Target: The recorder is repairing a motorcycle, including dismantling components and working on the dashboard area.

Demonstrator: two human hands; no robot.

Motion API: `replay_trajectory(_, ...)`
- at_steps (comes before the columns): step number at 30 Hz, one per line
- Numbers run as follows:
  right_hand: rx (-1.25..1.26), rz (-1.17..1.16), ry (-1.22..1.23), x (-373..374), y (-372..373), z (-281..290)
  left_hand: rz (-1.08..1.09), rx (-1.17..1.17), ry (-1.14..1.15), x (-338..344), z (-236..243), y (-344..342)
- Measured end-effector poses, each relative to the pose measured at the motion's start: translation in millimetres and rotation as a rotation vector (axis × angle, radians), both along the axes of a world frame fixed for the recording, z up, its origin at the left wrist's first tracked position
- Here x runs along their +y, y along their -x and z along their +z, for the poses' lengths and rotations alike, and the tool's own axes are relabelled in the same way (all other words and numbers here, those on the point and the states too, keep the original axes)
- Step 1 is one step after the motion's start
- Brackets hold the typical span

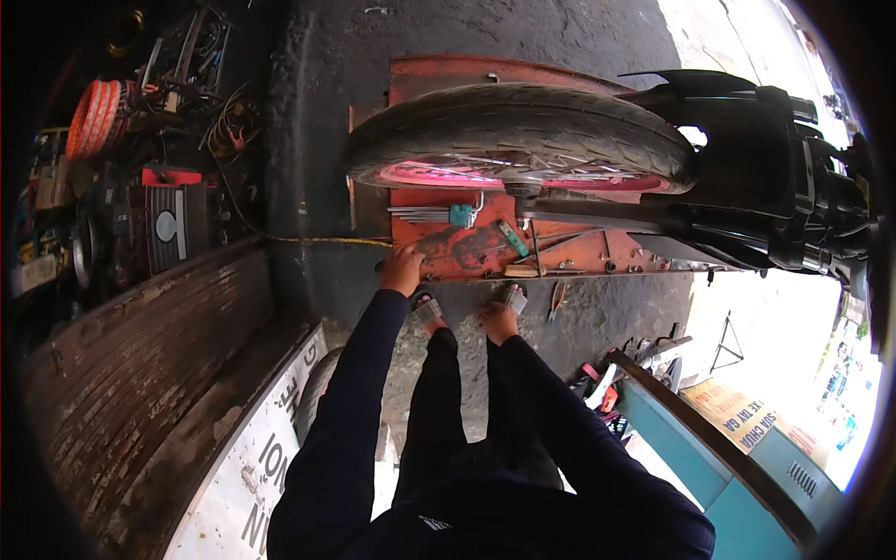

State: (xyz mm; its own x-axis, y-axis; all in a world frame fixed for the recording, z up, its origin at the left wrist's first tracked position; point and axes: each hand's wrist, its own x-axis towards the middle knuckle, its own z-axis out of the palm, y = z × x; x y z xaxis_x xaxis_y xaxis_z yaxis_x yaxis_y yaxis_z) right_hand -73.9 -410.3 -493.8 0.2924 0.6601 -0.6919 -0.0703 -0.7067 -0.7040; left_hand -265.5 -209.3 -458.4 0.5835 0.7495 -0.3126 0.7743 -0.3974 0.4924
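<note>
My left hand (401, 272) is at the near left edge of a red metal platform (448, 266), fingers bent together; whatever they hold is too small to make out. Lower and to the right, my right hand (499, 323) hangs above my foot with its fingers loosely apart, seemingly holding nothing. A motorcycle wheel (523, 126) with a black tyre and pink rim stands over the platform. Hex keys in a teal holder (461, 216) lie below the wheel. Beside them are a small green object (513, 239) and a tool with a wooden handle (523, 271).
Pliers (557, 301) lie on the floor near my right foot. The motorcycle's dark front fork (747, 187) extends to the right. A yellow hose (327, 241) runs in from the left, past a cluttered rack and a brown slatted panel (168, 364). A blue cabinet (681, 457) stands at lower right.
</note>
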Motion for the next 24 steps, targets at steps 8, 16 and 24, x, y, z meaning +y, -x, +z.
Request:
replay_trajectory(8, -0.286, 0.101, 0.305, -129, -52, 119, -0.089, 0.085, -0.057, -4, 2, -30)
replay_trajectory(16, -0.387, -0.062, 0.054, -147, -119, 254, -0.198, -0.169, 0.392, -88, 166, -73)
replay_trajectory(24, -0.276, -0.599, -0.418, -66, -288, 409, -0.339, -0.603, 0.546, -91, 400, -231)
